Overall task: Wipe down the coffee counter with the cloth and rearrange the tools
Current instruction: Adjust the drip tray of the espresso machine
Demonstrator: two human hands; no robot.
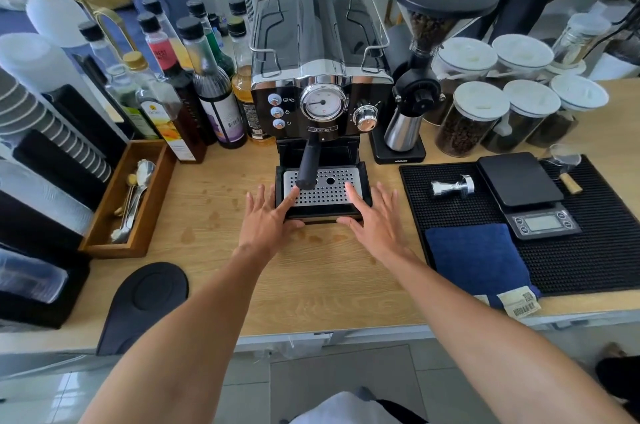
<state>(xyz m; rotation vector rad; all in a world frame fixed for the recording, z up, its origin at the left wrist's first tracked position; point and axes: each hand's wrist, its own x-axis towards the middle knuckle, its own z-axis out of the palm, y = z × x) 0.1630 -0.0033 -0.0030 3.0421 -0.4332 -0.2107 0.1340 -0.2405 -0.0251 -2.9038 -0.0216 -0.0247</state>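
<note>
A black espresso machine (320, 77) stands mid-counter with its perforated drip tray (332, 193) in front. My left hand (268, 216) rests open at the tray's left front corner, fingers spread, thumb at its front edge. My right hand (372, 216) lies open at the right front corner the same way. A folded blue cloth (478, 261) lies on the black rubber mat (595, 250) at the right, untouched. On the mat sit a metal tamper (453, 186) and a scale (530, 195). Brown stains (188, 235) mark the wooden counter (311, 285).
Syrup bottles (207, 84) crowd the left of the machine. A wooden box with spoons (130, 202) and cup stacks (41, 133) sit far left. A grinder (422, 60) and bean jars (485, 112) stand right. A dark tamping mat (145, 302) overhangs the front edge.
</note>
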